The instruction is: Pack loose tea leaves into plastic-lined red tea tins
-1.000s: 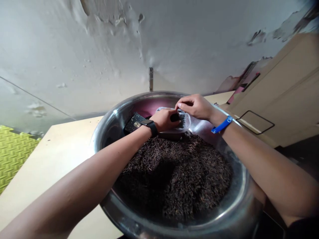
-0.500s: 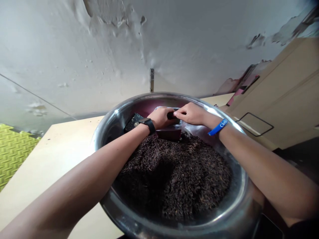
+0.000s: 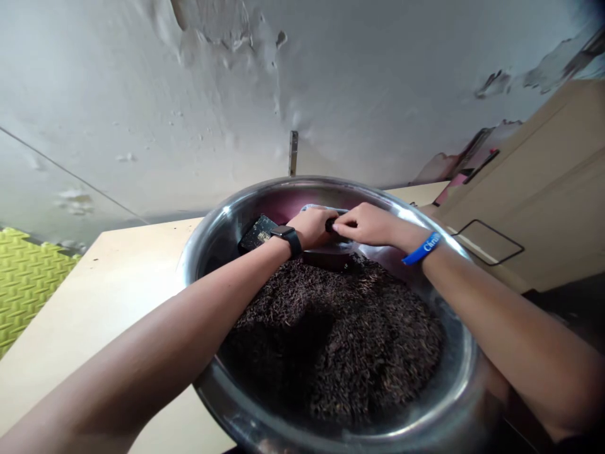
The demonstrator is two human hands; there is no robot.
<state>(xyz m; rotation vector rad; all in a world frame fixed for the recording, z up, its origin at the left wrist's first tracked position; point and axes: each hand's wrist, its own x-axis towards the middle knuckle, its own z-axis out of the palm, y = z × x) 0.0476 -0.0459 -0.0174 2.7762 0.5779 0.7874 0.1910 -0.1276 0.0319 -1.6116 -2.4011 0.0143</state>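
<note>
From here the left hand (image 3: 314, 227) and right hand (image 3: 366, 224) mostly hide some clear plastic (image 3: 338, 247); I can't tell their grip. A black box (image 3: 258, 232) sits nearby.

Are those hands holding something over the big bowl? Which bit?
It can't be told: the left hand and right hand are close together over the clear plastic in the bowl, hiding whatever their fingers may pinch.

A black, square-faced watch (image 3: 286, 237) is worn just behind the left hand (image 3: 312, 227); a blue band (image 3: 421, 248), printed in white, is worn a little farther behind the right hand (image 3: 367, 224).
</note>
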